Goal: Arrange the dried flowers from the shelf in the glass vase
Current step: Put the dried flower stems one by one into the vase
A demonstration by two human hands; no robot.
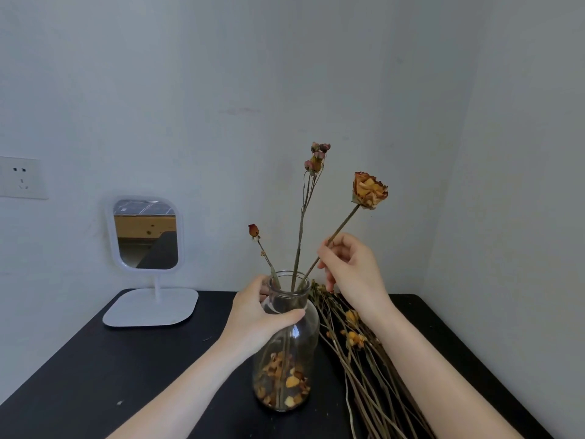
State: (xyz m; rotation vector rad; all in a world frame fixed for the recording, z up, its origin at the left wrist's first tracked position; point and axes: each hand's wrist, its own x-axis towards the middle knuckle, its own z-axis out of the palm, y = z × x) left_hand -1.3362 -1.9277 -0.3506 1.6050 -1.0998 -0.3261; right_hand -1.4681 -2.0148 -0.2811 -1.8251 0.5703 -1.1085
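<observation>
Now the left hand (259, 315) wraps the shoulder of the glass vase (286, 353) standing near on the black table (95, 375), while the right hand (351, 270) pinches the stem of a dried orange rose (368, 190) leaning in the vase's mouth. More dried flowers (364, 353) lie just right of it.

Pale grey walls (221, 74) meet in a corner; a black table (95, 375) carries a white stand mirror (145, 236), beside a wall socket (22, 178)
</observation>
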